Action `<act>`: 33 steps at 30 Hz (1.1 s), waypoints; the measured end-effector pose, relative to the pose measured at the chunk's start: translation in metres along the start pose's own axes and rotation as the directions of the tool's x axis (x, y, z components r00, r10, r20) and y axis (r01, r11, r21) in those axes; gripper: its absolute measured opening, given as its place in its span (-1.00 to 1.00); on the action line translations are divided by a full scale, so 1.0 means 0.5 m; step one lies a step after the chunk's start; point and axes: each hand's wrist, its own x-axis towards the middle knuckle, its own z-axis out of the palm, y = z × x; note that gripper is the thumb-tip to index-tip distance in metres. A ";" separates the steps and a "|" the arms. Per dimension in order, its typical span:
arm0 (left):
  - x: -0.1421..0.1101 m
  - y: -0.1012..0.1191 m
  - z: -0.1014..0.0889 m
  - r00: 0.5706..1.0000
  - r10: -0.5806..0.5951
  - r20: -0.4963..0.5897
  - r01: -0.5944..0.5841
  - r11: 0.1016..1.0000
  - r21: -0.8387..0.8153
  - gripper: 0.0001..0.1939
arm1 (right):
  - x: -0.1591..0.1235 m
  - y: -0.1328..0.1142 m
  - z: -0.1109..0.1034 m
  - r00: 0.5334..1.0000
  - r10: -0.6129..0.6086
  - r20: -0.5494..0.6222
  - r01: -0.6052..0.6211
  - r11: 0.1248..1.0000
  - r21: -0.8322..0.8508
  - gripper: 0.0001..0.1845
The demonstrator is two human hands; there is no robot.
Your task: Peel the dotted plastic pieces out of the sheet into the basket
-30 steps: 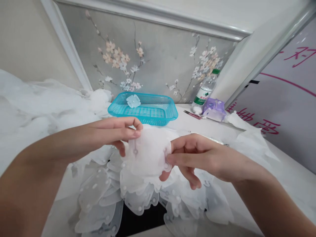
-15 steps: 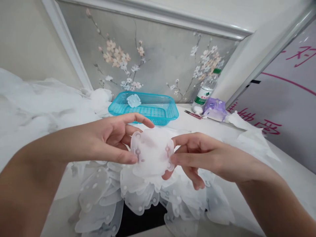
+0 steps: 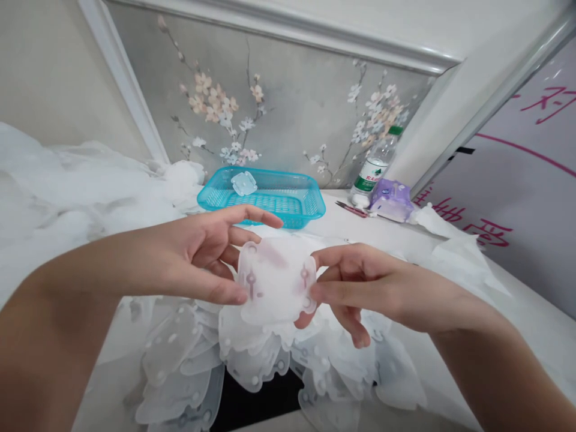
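The white table [image 3: 517, 324] holds a turquoise basket [image 3: 306, 217] and translucent pads [image 3: 173, 354].

Bare left hand [image 3: 198, 258], bare right hand [image 3: 360, 288], slim fingers [image 3: 252, 217], short trimmed fingernails [image 3: 240, 295]

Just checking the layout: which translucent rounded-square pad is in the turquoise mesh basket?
The pad by the basket's back rim; others lie heaped on the white table or between left hand and right hand.

A hand could pass over the table [image 3: 330, 210] between the teal plastic basket [image 3: 270, 172] and the pink-handled tool [image 3: 351, 209]; a heap of translucent pads [image 3: 256, 366] blocks the near side.
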 end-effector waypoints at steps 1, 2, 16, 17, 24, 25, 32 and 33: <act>0.000 0.000 0.000 1.000 -0.003 0.002 0.003 1.000 -0.016 -0.29 | 0.000 0.000 0.000 1.000 0.000 0.000 0.000 1.000 -0.001 -0.80; 0.000 0.001 0.000 1.000 -0.003 0.003 0.004 1.000 -0.030 -0.29 | 0.000 -0.001 0.000 1.000 -0.002 0.001 0.002 1.000 -0.003 -0.80; -0.002 -0.001 -0.002 0.999 -0.014 -0.033 0.014 1.000 0.018 -0.34 | -0.002 -0.005 0.005 1.000 0.020 0.008 -0.020 0.999 0.034 -0.72; -0.001 0.000 -0.002 0.999 -0.022 -0.042 0.024 0.999 0.037 -0.34 | -0.002 -0.004 0.005 1.000 0.022 0.009 -0.023 0.999 0.033 -0.71; 0.003 0.002 0.000 0.993 -0.043 -0.110 0.052 0.996 0.077 -0.39 | 0.004 0.012 0.001 0.999 0.039 0.009 -0.040 0.997 0.069 -0.65; 0.003 0.002 0.000 0.991 -0.053 -0.122 0.065 0.994 0.091 -0.40 | 0.006 0.013 0.001 1.000 0.010 -0.010 -0.009 0.996 0.087 -0.67; -0.005 -0.002 -0.019 0.999 0.046 -0.005 -0.045 0.987 0.153 -0.32 | 0.011 0.003 0.006 0.980 -0.148 -0.130 0.166 0.976 0.141 -0.76; -0.005 -0.002 -0.021 0.998 0.064 0.013 -0.066 0.986 0.151 -0.31 | 0.011 0.001 0.008 0.974 -0.159 -0.163 0.179 0.976 0.121 -0.81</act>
